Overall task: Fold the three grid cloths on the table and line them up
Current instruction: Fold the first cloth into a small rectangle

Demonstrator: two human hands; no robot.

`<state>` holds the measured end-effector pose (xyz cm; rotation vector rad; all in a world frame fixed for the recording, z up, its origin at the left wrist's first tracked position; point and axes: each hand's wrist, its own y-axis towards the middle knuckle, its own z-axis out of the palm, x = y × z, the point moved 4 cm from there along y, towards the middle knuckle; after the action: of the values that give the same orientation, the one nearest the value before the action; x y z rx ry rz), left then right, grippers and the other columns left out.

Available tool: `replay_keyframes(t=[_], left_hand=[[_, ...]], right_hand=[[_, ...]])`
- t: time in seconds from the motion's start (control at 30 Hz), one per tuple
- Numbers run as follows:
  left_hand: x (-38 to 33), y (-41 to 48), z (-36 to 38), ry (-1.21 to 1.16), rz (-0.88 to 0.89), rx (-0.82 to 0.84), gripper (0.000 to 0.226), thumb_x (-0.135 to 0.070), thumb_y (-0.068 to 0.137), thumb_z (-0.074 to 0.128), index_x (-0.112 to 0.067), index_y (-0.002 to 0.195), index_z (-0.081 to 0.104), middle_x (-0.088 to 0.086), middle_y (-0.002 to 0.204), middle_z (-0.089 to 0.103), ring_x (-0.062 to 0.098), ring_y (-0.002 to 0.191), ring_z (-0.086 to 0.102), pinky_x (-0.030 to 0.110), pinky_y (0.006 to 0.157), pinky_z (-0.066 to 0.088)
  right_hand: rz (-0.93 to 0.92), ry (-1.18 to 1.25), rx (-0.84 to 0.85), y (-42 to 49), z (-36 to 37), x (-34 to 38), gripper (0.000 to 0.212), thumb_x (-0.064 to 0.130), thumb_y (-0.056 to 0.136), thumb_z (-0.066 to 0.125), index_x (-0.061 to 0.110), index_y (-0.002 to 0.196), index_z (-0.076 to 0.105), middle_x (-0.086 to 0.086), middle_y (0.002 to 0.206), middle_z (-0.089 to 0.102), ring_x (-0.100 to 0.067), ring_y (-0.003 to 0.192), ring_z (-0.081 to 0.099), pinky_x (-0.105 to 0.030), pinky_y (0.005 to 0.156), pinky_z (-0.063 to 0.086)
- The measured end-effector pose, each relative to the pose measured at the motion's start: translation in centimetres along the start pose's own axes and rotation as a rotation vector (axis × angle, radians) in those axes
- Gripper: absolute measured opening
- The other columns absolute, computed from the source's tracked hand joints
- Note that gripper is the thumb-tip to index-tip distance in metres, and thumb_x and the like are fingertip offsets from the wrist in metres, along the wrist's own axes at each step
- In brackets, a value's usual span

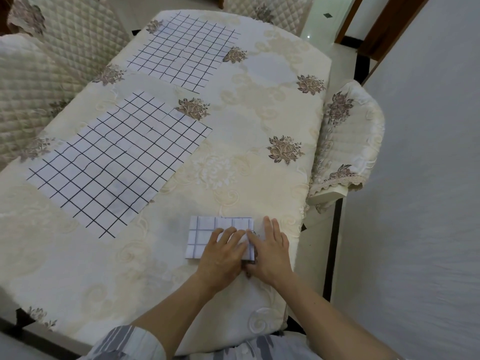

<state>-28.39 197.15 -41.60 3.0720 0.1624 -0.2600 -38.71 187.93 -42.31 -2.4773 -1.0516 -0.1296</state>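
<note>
Pressing flat, the left hand (223, 252) lies open-palmed on the folded cloth (207, 236) near the surface's (78, 268) front edge, while the right hand (270, 252), fingers loosely spread, holds nothing and steadies its right edge. Two cloths (122, 162) (187, 51) lie unfolded beyond. Lifting either palm too soon could let the layers spring open or skew.

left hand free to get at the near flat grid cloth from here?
Probably yes. The left hand lies flat on the folded cloth, holding nothing. The near flat cloth lies just to its left, with only bare tablecloth between.
</note>
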Motion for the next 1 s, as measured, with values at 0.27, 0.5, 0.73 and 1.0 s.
replay_keyframes(t=[0.27, 0.5, 0.73, 1.0], left_hand=[[3.2, -2.2, -0.5, 0.092, -0.033, -0.165, 0.015, -0.004, 0.07, 0.068, -0.011, 0.083, 0.063, 0.012, 0.116, 0.064, 0.035, 0.107, 0.059, 0.048, 0.09, 0.043], [2.8, -2.1, -1.5, 0.085, -0.003, -0.275, 0.01, -0.007, 0.084, 0.062, -0.012, 0.076, 0.066, 0.009, 0.112, 0.068, 0.032, 0.104, 0.061, 0.047, 0.094, 0.042], [2.3, -2.2, -2.5, 0.053, 0.042, -0.276, 0.01, -0.005, 0.082, 0.062, -0.012, 0.087, 0.067, 0.008, 0.119, 0.066, 0.029, 0.109, 0.058, 0.047, 0.098, 0.04], [4.0, -2.9, -3.9, 0.074, 0.042, -0.294, 0.02, 0.0, 0.082, 0.049, -0.013, 0.069, 0.059, 0.01, 0.121, 0.065, 0.032, 0.111, 0.057, 0.046, 0.097, 0.039]], right_hand=[[-0.054, 0.017, -0.089, 0.2, 0.1, 0.1, 0.078, 0.049, 0.07, 0.069, 0.025, 0.141, 0.045, -0.021, 0.159, 0.01, -0.04, 0.147, 0.006, -0.054, 0.112, 0.02], [-0.247, 0.027, -0.272, -0.1, 0.1, 1.6, 0.021, 0.027, 0.08, 0.067, 0.029, 0.101, 0.069, -0.016, 0.145, 0.045, -0.033, 0.139, 0.033, -0.047, 0.106, 0.036], [-0.369, 0.064, -0.383, -0.2, -1.4, 3.2, 0.019, 0.032, 0.089, 0.055, 0.033, 0.092, 0.074, -0.008, 0.139, 0.054, -0.026, 0.138, 0.039, -0.038, 0.107, 0.027], [-0.389, 0.031, -0.401, -0.8, -2.3, 2.5, 0.006, 0.026, 0.082, 0.073, 0.028, 0.077, 0.074, -0.008, 0.135, 0.057, -0.027, 0.134, 0.04, -0.038, 0.102, 0.029]])
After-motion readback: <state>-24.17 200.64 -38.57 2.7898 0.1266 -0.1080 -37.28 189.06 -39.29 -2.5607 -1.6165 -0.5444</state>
